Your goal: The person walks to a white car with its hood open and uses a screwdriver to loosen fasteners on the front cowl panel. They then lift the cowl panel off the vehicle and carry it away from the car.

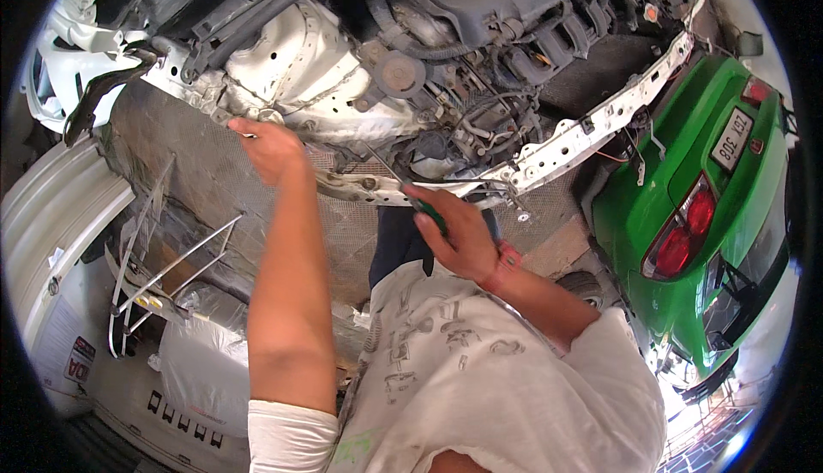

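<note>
My right hand (463, 237) is closed round the green handle of a screwdriver (431, 215). Its thin metal shaft points up and left, over the white front crossmember (566, 163) of a car with its engine bay exposed. My left arm reaches further forward. At its end, my left hand (276, 152) is closed at the edge of the white inner fender panel (296, 66). A small pale metallic bit shows by those fingertips, too small to name. Whether it belongs to the car or is held is unclear.
The dark engine (506, 2) with hoses and wiring fills the bay. A green car (686, 190) stands close on the right. At left are a metal frame stand (163, 276), a white curved panel (60, 224) and a plastic-wrapped object (201, 336).
</note>
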Demonstrator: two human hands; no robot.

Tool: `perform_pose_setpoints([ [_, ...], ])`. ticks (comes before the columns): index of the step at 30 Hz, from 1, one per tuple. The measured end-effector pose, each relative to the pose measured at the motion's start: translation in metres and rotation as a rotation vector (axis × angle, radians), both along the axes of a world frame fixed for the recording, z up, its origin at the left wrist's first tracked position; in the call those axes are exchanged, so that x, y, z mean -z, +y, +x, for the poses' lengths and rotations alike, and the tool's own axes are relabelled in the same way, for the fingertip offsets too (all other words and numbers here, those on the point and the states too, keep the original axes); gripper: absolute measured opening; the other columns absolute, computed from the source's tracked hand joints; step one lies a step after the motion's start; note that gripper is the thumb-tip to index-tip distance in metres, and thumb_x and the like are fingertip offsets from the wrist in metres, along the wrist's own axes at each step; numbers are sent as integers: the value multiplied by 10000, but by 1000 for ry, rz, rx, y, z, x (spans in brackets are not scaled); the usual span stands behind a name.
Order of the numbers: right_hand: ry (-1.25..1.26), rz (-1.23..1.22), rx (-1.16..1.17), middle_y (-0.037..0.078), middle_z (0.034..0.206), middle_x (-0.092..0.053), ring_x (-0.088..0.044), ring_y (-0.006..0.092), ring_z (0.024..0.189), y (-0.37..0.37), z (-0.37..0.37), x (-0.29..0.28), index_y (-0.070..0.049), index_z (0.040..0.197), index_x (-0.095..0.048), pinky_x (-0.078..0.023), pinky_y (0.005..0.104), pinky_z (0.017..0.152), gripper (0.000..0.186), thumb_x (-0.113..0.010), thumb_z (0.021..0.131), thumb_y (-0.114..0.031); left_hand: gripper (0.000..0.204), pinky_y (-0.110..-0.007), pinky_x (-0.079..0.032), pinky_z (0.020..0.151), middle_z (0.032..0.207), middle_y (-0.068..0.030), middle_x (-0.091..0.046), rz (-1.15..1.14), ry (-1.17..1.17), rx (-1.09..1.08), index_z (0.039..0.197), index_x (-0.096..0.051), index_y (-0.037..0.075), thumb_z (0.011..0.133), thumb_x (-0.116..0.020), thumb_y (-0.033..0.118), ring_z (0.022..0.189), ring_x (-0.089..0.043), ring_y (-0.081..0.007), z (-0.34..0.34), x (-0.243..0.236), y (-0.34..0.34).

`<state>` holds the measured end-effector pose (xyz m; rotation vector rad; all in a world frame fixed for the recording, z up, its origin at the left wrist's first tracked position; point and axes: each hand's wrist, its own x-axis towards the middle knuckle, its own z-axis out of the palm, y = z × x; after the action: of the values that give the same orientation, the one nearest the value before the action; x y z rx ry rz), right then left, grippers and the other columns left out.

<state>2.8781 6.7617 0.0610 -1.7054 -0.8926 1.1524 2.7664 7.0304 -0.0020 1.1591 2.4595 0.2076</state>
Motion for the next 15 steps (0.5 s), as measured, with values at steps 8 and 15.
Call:
perform_pose_setpoints([
  [8,-275,-226,299,214,1107,-675,-670,348,959,-126,26,-13,16,1351,-584,-519,380,897,414,-613,944,-56,949,-583,-318,1194,1473,-301,-516,21,-99,7,1496,-451,-47,1035,-65,687,1396,-455,-482,-2,4,-3],
  [15,-319,-399,679,144,869,-703,-686,263,765,-173,56,27,-12,1202,-615,-535,384,726,275,-662,998,-190,1093,-550,-378,1161,1438,-347,-524,19,-200,-82,1352,-521,-195,1009,-51,730,1346,-494,-504,-4,13,0],
])
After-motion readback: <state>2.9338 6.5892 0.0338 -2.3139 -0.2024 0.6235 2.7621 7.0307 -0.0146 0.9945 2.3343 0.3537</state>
